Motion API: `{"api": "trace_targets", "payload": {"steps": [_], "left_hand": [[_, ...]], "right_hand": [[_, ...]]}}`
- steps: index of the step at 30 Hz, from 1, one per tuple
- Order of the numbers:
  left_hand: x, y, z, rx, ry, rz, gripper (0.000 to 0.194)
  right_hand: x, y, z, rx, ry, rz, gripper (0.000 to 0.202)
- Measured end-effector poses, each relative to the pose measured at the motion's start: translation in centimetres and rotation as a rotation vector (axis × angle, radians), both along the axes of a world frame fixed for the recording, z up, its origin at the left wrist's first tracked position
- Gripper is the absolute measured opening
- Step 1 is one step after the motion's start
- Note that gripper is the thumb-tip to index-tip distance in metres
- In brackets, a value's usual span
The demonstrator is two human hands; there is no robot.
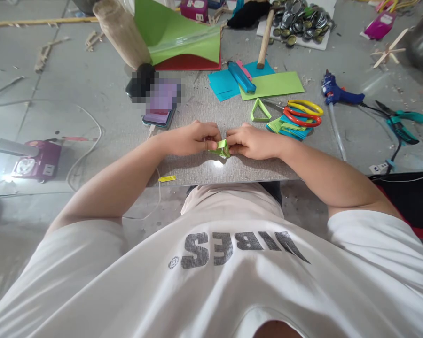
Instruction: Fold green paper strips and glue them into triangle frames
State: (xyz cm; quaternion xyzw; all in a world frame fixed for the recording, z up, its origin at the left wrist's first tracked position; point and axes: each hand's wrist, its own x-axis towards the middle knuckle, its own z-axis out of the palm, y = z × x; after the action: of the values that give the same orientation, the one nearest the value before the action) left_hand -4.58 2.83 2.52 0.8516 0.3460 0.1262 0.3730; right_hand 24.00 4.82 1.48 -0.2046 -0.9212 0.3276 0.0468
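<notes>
Between my hands, close to the table's front edge, is a small folded green paper strip. My left hand pinches its left end, and the fingers of my right hand are closed on its right side. Part of the paper is hidden by the fingertips. Just beyond my right hand stands a green paper triangle. Beside it lie scissors with red and yellow handles, resting on a pile of green and blue paper strips.
A phone with a cable lies left of my hands. Farther back are blue paper, a blue cutter and a green sheet. A glue gun and pliers lie right; bottle caps are heaped behind.
</notes>
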Motion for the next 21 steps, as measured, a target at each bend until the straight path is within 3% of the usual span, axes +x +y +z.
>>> {"api": "trace_targets", "payload": {"steps": [8,21], "left_hand": [[-0.23,-0.58,0.21,-0.051,-0.093,0.041,0.039],[0.62,-1.03,-0.04,-0.093,-0.086,0.044,0.030]], "right_hand": [[-0.02,0.11,0.00,-0.017,-0.034,-0.023,0.020],[0.33,0.51,-0.33,-0.012,0.019,0.029,0.025]]}}
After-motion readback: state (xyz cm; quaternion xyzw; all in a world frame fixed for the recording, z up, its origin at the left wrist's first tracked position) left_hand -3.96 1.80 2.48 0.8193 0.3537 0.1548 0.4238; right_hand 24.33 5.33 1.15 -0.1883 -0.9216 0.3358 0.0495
